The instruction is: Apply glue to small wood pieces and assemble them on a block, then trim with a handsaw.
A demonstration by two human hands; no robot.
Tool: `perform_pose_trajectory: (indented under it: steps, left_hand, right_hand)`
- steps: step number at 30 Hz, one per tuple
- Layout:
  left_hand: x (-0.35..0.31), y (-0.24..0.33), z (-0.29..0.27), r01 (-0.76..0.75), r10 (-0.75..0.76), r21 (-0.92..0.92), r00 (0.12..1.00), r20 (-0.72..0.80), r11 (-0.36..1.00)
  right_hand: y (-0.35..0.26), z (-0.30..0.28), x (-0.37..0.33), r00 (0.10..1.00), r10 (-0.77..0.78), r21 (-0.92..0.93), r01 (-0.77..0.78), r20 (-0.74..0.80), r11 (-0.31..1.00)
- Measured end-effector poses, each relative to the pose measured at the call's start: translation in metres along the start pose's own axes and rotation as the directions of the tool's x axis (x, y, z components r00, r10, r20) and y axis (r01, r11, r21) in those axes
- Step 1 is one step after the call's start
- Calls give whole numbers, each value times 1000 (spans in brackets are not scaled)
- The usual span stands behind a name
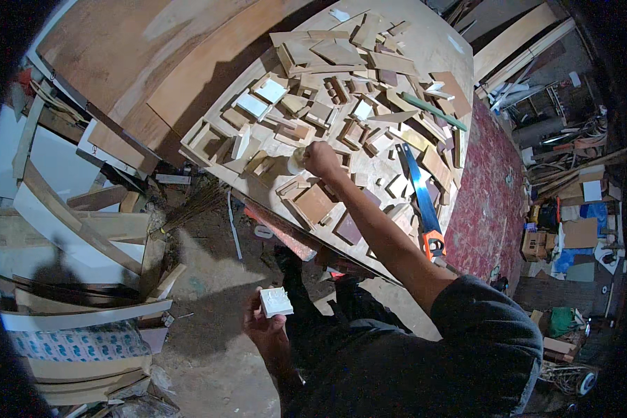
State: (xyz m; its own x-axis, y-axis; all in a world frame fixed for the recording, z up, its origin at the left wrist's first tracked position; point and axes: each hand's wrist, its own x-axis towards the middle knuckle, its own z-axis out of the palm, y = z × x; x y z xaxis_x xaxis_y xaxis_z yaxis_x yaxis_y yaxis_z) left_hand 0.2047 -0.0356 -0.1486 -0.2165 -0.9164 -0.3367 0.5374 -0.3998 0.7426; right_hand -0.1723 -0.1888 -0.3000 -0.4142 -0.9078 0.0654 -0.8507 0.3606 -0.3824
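In the head view, the left hand (pixel 268 331) grasps a white, square, rough-topped block (pixel 276 302) beyond the worktop's (pixel 425 35) near edge. The right hand (pixel 322 159) meets a pale, rounded object (pixel 297 161) near the left corner; hidden fingertips mean I cannot tell its grip. Keeping the block level seems wise. Open room lies below that edge; the blue-bladed, orange-handled handsaw (pixel 421 187) crowds the right forearm.

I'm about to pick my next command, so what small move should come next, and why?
I'd probably bring the left hand, with its white block, up toward the table. The block is held beyond the table's edge, while the right hand is over the table among wooden pieces, a pale round thing at its fingers.
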Motion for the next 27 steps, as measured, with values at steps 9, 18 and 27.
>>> perform_pose_trajectory:
  steps: [9,18,27]
  left_hand:
    - [-2,-10,-4,-13,13,-4,999,-35,1000]
    - [1,-20,-1,-36,29,61,993,111,998]
    - [1,-22,7,-39,18,109,982,187,993]
  right_hand:
    - [41,-1,3,971,223,302,-238,83,923]
    - [37,-16,-17,926,363,578,-350,99,737]
    - [27,-43,-30,879,458,727,-401,134,557]
